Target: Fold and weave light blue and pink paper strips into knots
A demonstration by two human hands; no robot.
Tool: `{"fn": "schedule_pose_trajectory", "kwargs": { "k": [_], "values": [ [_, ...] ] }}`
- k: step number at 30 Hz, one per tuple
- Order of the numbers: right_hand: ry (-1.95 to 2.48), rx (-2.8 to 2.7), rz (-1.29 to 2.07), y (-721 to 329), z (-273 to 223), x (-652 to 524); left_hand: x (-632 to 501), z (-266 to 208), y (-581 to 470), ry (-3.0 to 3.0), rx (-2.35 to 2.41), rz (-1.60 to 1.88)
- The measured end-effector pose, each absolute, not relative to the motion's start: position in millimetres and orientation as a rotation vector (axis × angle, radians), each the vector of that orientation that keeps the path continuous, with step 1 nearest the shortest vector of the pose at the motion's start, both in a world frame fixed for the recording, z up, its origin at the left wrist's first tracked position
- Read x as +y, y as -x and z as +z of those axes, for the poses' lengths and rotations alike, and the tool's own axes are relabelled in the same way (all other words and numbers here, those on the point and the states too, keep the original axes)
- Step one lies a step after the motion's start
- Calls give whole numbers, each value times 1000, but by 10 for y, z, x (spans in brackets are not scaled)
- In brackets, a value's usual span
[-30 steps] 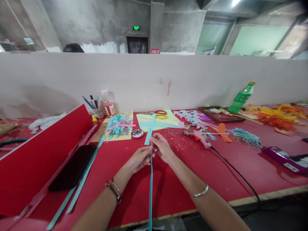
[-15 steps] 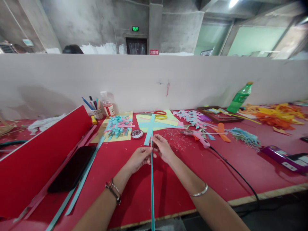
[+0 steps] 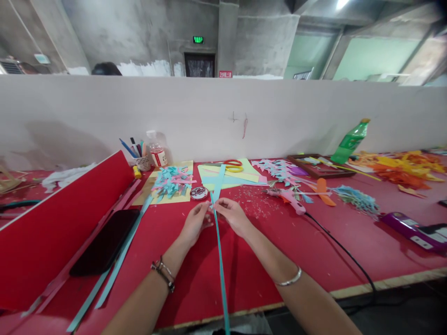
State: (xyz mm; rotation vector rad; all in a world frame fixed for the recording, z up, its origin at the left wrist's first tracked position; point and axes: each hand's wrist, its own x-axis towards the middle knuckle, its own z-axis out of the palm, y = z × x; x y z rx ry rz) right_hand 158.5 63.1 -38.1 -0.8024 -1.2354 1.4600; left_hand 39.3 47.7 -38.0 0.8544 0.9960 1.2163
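Two hands work over the red-covered counter (image 3: 314, 251), both pinching one long, narrow teal paper strip (image 3: 220, 260). The strip runs from the counter's near edge, between the forearms, up to the fingertips. The left hand (image 3: 193, 224), with dark bracelets at the wrist, is closed on the strip from its left side; the right hand (image 3: 233, 215), with a silver bangle further down the arm, is closed on it from the right, at the same height. The two sets of fingertips almost meet.

To the left lies a black flat phone (image 3: 104, 242), with loose teal paper strips (image 3: 115, 270) just beside it and a red folded board (image 3: 59, 223) beyond. Right of the hands, a pink glue gun (image 3: 289, 199) rests on the counter, its black cable (image 3: 342, 246) trailing to the near edge. A purple flat device (image 3: 412, 230) sits well to the right.

Further back: a small round tin (image 3: 199, 193), yellow paper sheets (image 3: 230, 176) carrying red-and-yellow-handled scissors (image 3: 232, 166), a heap of cut teal and pink paper pieces (image 3: 171, 181), a cup of pens (image 3: 141, 160), and a small clear bottle (image 3: 157, 151). A green plastic bottle (image 3: 350, 139) leans against the white partition wall (image 3: 223, 116) at the far right.
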Motion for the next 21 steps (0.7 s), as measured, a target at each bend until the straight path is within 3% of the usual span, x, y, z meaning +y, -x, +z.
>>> {"fn": "schedule_pose_trajectory", "kwargs": {
  "k": [6,21],
  "values": [
    [808,-1297,1531,-1561,-398,607,496,-354,-355,-903,996,1218],
    [1091,-1374,1324,-1575,-409,655,506,-423,-345,-1238,1151,1044]
  ]
}}
